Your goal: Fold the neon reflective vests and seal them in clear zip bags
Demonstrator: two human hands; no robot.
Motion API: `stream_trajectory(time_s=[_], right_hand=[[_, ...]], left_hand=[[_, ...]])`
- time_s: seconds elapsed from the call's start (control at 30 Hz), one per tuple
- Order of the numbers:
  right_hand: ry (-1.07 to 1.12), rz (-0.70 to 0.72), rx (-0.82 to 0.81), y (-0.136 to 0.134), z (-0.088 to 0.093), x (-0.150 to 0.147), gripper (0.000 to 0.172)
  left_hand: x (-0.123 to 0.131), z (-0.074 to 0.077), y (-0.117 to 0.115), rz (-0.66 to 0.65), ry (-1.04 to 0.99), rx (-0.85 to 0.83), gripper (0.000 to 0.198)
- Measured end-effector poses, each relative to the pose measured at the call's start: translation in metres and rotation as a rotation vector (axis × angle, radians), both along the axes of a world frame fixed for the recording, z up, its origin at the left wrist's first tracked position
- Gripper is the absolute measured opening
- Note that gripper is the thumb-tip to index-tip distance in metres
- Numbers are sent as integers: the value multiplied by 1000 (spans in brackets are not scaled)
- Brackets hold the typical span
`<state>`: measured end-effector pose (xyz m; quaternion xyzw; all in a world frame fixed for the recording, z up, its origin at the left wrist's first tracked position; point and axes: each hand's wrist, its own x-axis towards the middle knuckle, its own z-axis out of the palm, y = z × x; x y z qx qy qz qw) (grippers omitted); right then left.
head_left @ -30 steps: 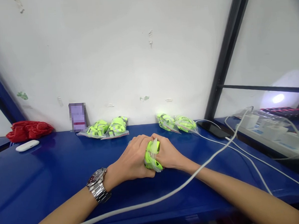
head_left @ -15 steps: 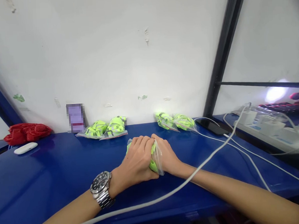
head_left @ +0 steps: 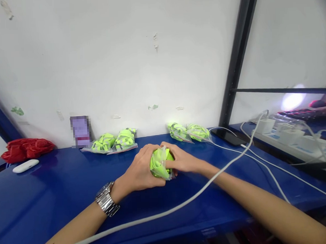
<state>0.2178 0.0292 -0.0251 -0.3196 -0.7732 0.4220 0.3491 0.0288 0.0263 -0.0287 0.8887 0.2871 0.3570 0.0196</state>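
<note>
Between my hands, above the middle of the blue table (head_left: 95,191), is a clear plastic bag of neon-yellow fabric (head_left: 159,165), bunched into a round bundle. My left hand (head_left: 142,166), below a wrist with a metal watch (head_left: 108,199), wraps its left side. From the right, my right hand (head_left: 180,159) grips it, the thumb pressed over the front of the plastic; its other fingers are mostly hidden behind. Similar zip bags of neon-yellow fabric lie along the wall: two left of centre (head_left: 125,139), two right of centre (head_left: 198,132).
A red plastic bag (head_left: 27,149), a white case (head_left: 25,166) and an upright, blurred phone (head_left: 80,131) are at the left. At the right lie a black phone (head_left: 228,136) and a power strip with chargers (head_left: 289,134). A white cable (head_left: 189,200) crosses in front of my forearms.
My hands have turned the bagged bundle, so more of its yellow fabric now faces me. My right thumb has come round onto its front. The view has shifted slightly.
</note>
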Motion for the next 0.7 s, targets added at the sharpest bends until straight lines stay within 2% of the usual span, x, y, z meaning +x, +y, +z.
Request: stream_trajectory(time_s=[0.07,0.1,0.17,0.37,0.5,0.57,0.7], right_hand=[[95,188,-242,5,2,11,40],[140,231,-327,8,1,16,43],[206,238,-390,12,-2,20,46],[228,181,-283,12,-12,13,42],[141,133,-180,8,-13,8,43],[53,44,-134,6,-13,4,37],[-58,-123,-51,1,-12,-2,27]], left_hand=[[-3,-1,1,-1,-63,-3,69],[-4,-1,2,-7,-82,-7,69],[-5,-1,2,-36,-87,-14,69],[-3,-2,0,-139,-38,8,76],[-2,1,-4,-199,30,41,74],[1,2,-7,-197,82,83,72],[7,3,-13,-109,179,191,72]])
